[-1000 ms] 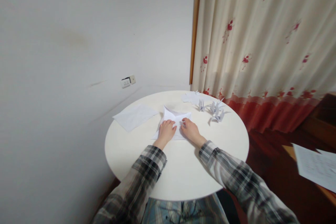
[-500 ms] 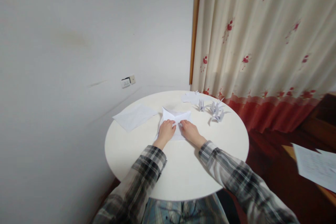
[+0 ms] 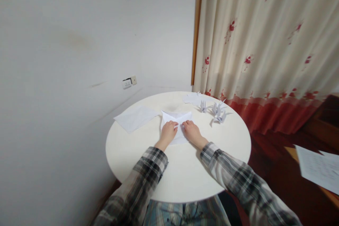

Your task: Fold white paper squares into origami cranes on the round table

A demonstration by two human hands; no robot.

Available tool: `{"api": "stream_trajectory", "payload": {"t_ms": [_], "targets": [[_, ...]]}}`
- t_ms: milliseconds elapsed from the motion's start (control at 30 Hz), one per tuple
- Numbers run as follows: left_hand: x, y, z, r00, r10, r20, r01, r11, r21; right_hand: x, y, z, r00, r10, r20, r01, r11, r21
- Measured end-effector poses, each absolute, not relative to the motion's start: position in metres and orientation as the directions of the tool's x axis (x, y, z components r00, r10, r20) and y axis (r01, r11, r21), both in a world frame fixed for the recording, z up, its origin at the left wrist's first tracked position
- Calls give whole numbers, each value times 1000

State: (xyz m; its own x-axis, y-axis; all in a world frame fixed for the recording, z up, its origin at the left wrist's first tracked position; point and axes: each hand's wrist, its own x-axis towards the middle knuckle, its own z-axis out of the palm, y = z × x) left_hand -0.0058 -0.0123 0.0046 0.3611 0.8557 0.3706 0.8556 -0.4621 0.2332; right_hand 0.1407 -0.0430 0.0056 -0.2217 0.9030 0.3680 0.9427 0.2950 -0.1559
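A white sheet of paper (image 3: 177,116), partly folded, lies on the round white table (image 3: 180,180) in front of me. My left hand (image 3: 168,131) has its fingers curled onto the left part of the sheet. Opposite it, my right hand (image 3: 191,130) bends its fingers onto the right part. The fingertips of both hands come close together near the sheet's middle, where a flap stands slightly raised. My palms and wrists cover some of the paper, so its near folds are partly hidden.
Another white sheet (image 3: 136,118) rests flat at the table's left. Several folded paper cranes (image 3: 218,113) stand at the right, with more white paper (image 3: 192,98) at the far edge. A wall (image 3: 79,113) borders the left; a curtain (image 3: 265,60) hangs behind on the right.
The folded sheet under my hands has shifted and flattened a little, its upper left corner now lower. Both hands have hardly moved.
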Motion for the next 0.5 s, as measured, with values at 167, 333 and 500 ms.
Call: {"api": "stream_trajectory", "payload": {"t_ms": [167,333,500], "targets": [[-5,-9,-7,405,853,328,861,-477,176,140,-40,0,-238,894,381,918,334,-212],[-3,-12,-9,366,908,202,915,-391,99,139,-33,-10,-332,871,362,869,432,-242],[-3,-15,-6,329,933,149,937,-341,68,138,-31,-13,-355,898,259,879,415,-235]]}}
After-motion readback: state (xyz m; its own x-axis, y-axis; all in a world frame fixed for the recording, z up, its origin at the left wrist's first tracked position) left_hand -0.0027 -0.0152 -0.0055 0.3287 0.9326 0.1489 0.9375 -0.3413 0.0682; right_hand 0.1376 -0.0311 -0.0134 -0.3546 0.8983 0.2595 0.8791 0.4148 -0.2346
